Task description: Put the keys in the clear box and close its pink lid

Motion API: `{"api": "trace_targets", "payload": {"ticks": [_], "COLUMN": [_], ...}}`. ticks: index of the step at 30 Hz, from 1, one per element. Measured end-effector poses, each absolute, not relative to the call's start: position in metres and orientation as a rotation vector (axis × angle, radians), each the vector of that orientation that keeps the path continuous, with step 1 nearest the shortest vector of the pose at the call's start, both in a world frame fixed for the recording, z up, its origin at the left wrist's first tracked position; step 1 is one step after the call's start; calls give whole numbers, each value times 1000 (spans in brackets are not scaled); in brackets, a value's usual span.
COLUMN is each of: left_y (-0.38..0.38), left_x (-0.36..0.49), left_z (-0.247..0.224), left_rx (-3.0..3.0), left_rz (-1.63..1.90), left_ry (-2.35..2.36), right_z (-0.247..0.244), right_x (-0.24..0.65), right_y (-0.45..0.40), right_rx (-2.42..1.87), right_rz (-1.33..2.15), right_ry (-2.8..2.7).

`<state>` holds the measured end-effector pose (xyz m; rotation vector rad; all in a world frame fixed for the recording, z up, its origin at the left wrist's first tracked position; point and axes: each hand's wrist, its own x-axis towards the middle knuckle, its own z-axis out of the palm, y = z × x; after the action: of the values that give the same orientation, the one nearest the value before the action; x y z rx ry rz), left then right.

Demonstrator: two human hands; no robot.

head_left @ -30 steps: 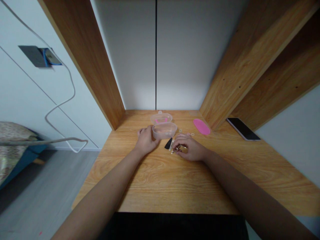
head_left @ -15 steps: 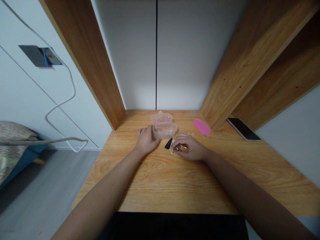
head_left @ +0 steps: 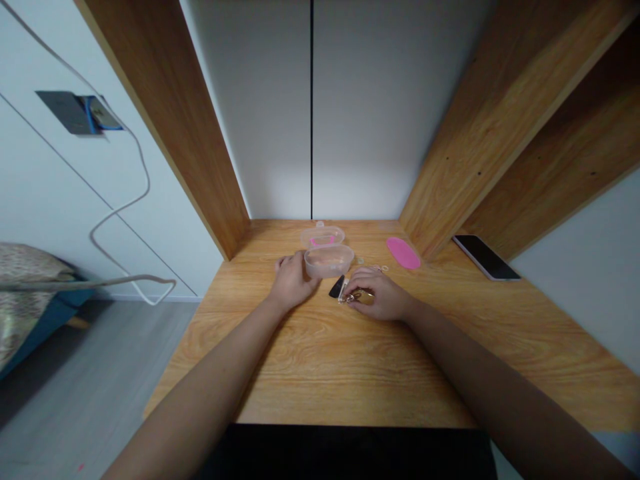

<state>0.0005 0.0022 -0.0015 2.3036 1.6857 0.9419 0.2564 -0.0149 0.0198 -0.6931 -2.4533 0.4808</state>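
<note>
A: Where's the left hand?
B: Left hand (head_left: 293, 283) is at the left end of the clear plastic box (head_left: 329, 265). Thumb toward the front, other fingers round the end. Thumb and fingers spread apart. Can't tell from here if they press on it.
A: Box?
B: Upright on the wooden desk (head_left: 320, 367). Clear lid (head_left: 337, 235) folded back behind it, some pink showing there.
A: Right hand?
B: Right hand (head_left: 377, 295) is low over the desk, in front of the box and to its right. Fingers bent, side by side; thumb on the near side, gap between. Shiny gold-toned pieces (head_left: 353, 297) sit at the fingertips. Too small to say whether it's pinching one or only touching.
A: What's near it?
B: Black triangular piece (head_left: 337, 287) on the desk just in front of the box, between the hands. Slim pale piece (head_left: 343, 289) right beside it, toward the right fingertips. Small ring (head_left: 385, 269) just beyond the right hand.
A: Further out?
B: Pink oval sheet (head_left: 403, 253), flat, right of the box, by the wooden upright (head_left: 465, 140). Phone (head_left: 487, 257) farther right, dark screen up.
A: Off the desk?
B: White cable (head_left: 146, 170) hanging at the left wall, patterned fabric (head_left: 30, 267) below it, far left.
</note>
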Motion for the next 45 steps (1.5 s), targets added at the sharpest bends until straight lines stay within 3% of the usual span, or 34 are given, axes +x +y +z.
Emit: {"api": "trace_targets", "payload": {"ticks": [45], "left_y": [3], "left_x": [0], "left_z": [-4], "left_rx": [2324], "left_rz": [949], "left_ry": [1700], "right_z": [19], "right_x": [257], "right_y": [-14], "right_rx": [-642], "right_rz": [497], "right_ry": [-2452]}}
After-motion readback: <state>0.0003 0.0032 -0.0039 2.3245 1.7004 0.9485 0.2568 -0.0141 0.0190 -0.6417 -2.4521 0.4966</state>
